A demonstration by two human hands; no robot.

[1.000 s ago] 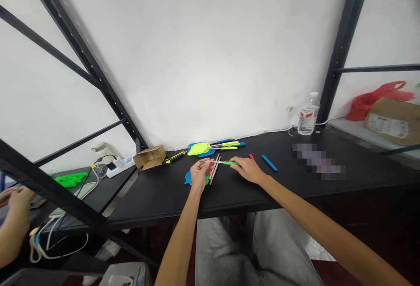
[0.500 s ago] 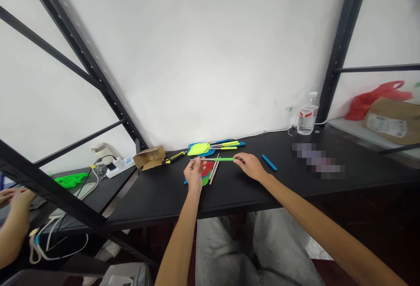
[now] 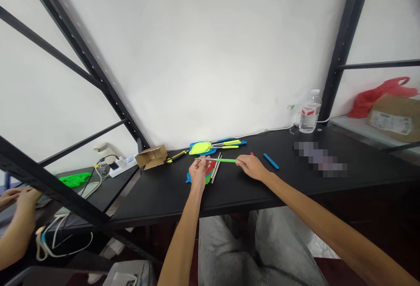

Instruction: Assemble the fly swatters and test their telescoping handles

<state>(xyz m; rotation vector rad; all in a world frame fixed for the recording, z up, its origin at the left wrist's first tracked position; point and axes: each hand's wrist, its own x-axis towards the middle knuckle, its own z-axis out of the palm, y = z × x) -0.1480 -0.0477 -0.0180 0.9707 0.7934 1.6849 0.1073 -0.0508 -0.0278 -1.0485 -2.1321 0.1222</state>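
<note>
A thin metal rod with a green handle sleeve lies level between my two hands, above the black table. My left hand is closed on the metal end. My right hand grips the far end of the green sleeve. Below my left hand lie loose fly swatter heads: red, a blue one and a green one, partly hidden by the hand. Two bare metal rods rest beside them. Right of my right hand lies a blue handle; a red tip peeks out behind that hand.
Behind my hands, yellow and blue fly swatters are piled by the wall. A yellow-black cutter and an open cardboard box sit left. A water bottle stands back right. A co-worker's hands are at far left.
Both hands still hold the rod and green sleeve in nearly the same pose. The right hand covers more of the sleeve's end, and a red tip now shows behind it. The view has shifted slightly.
</note>
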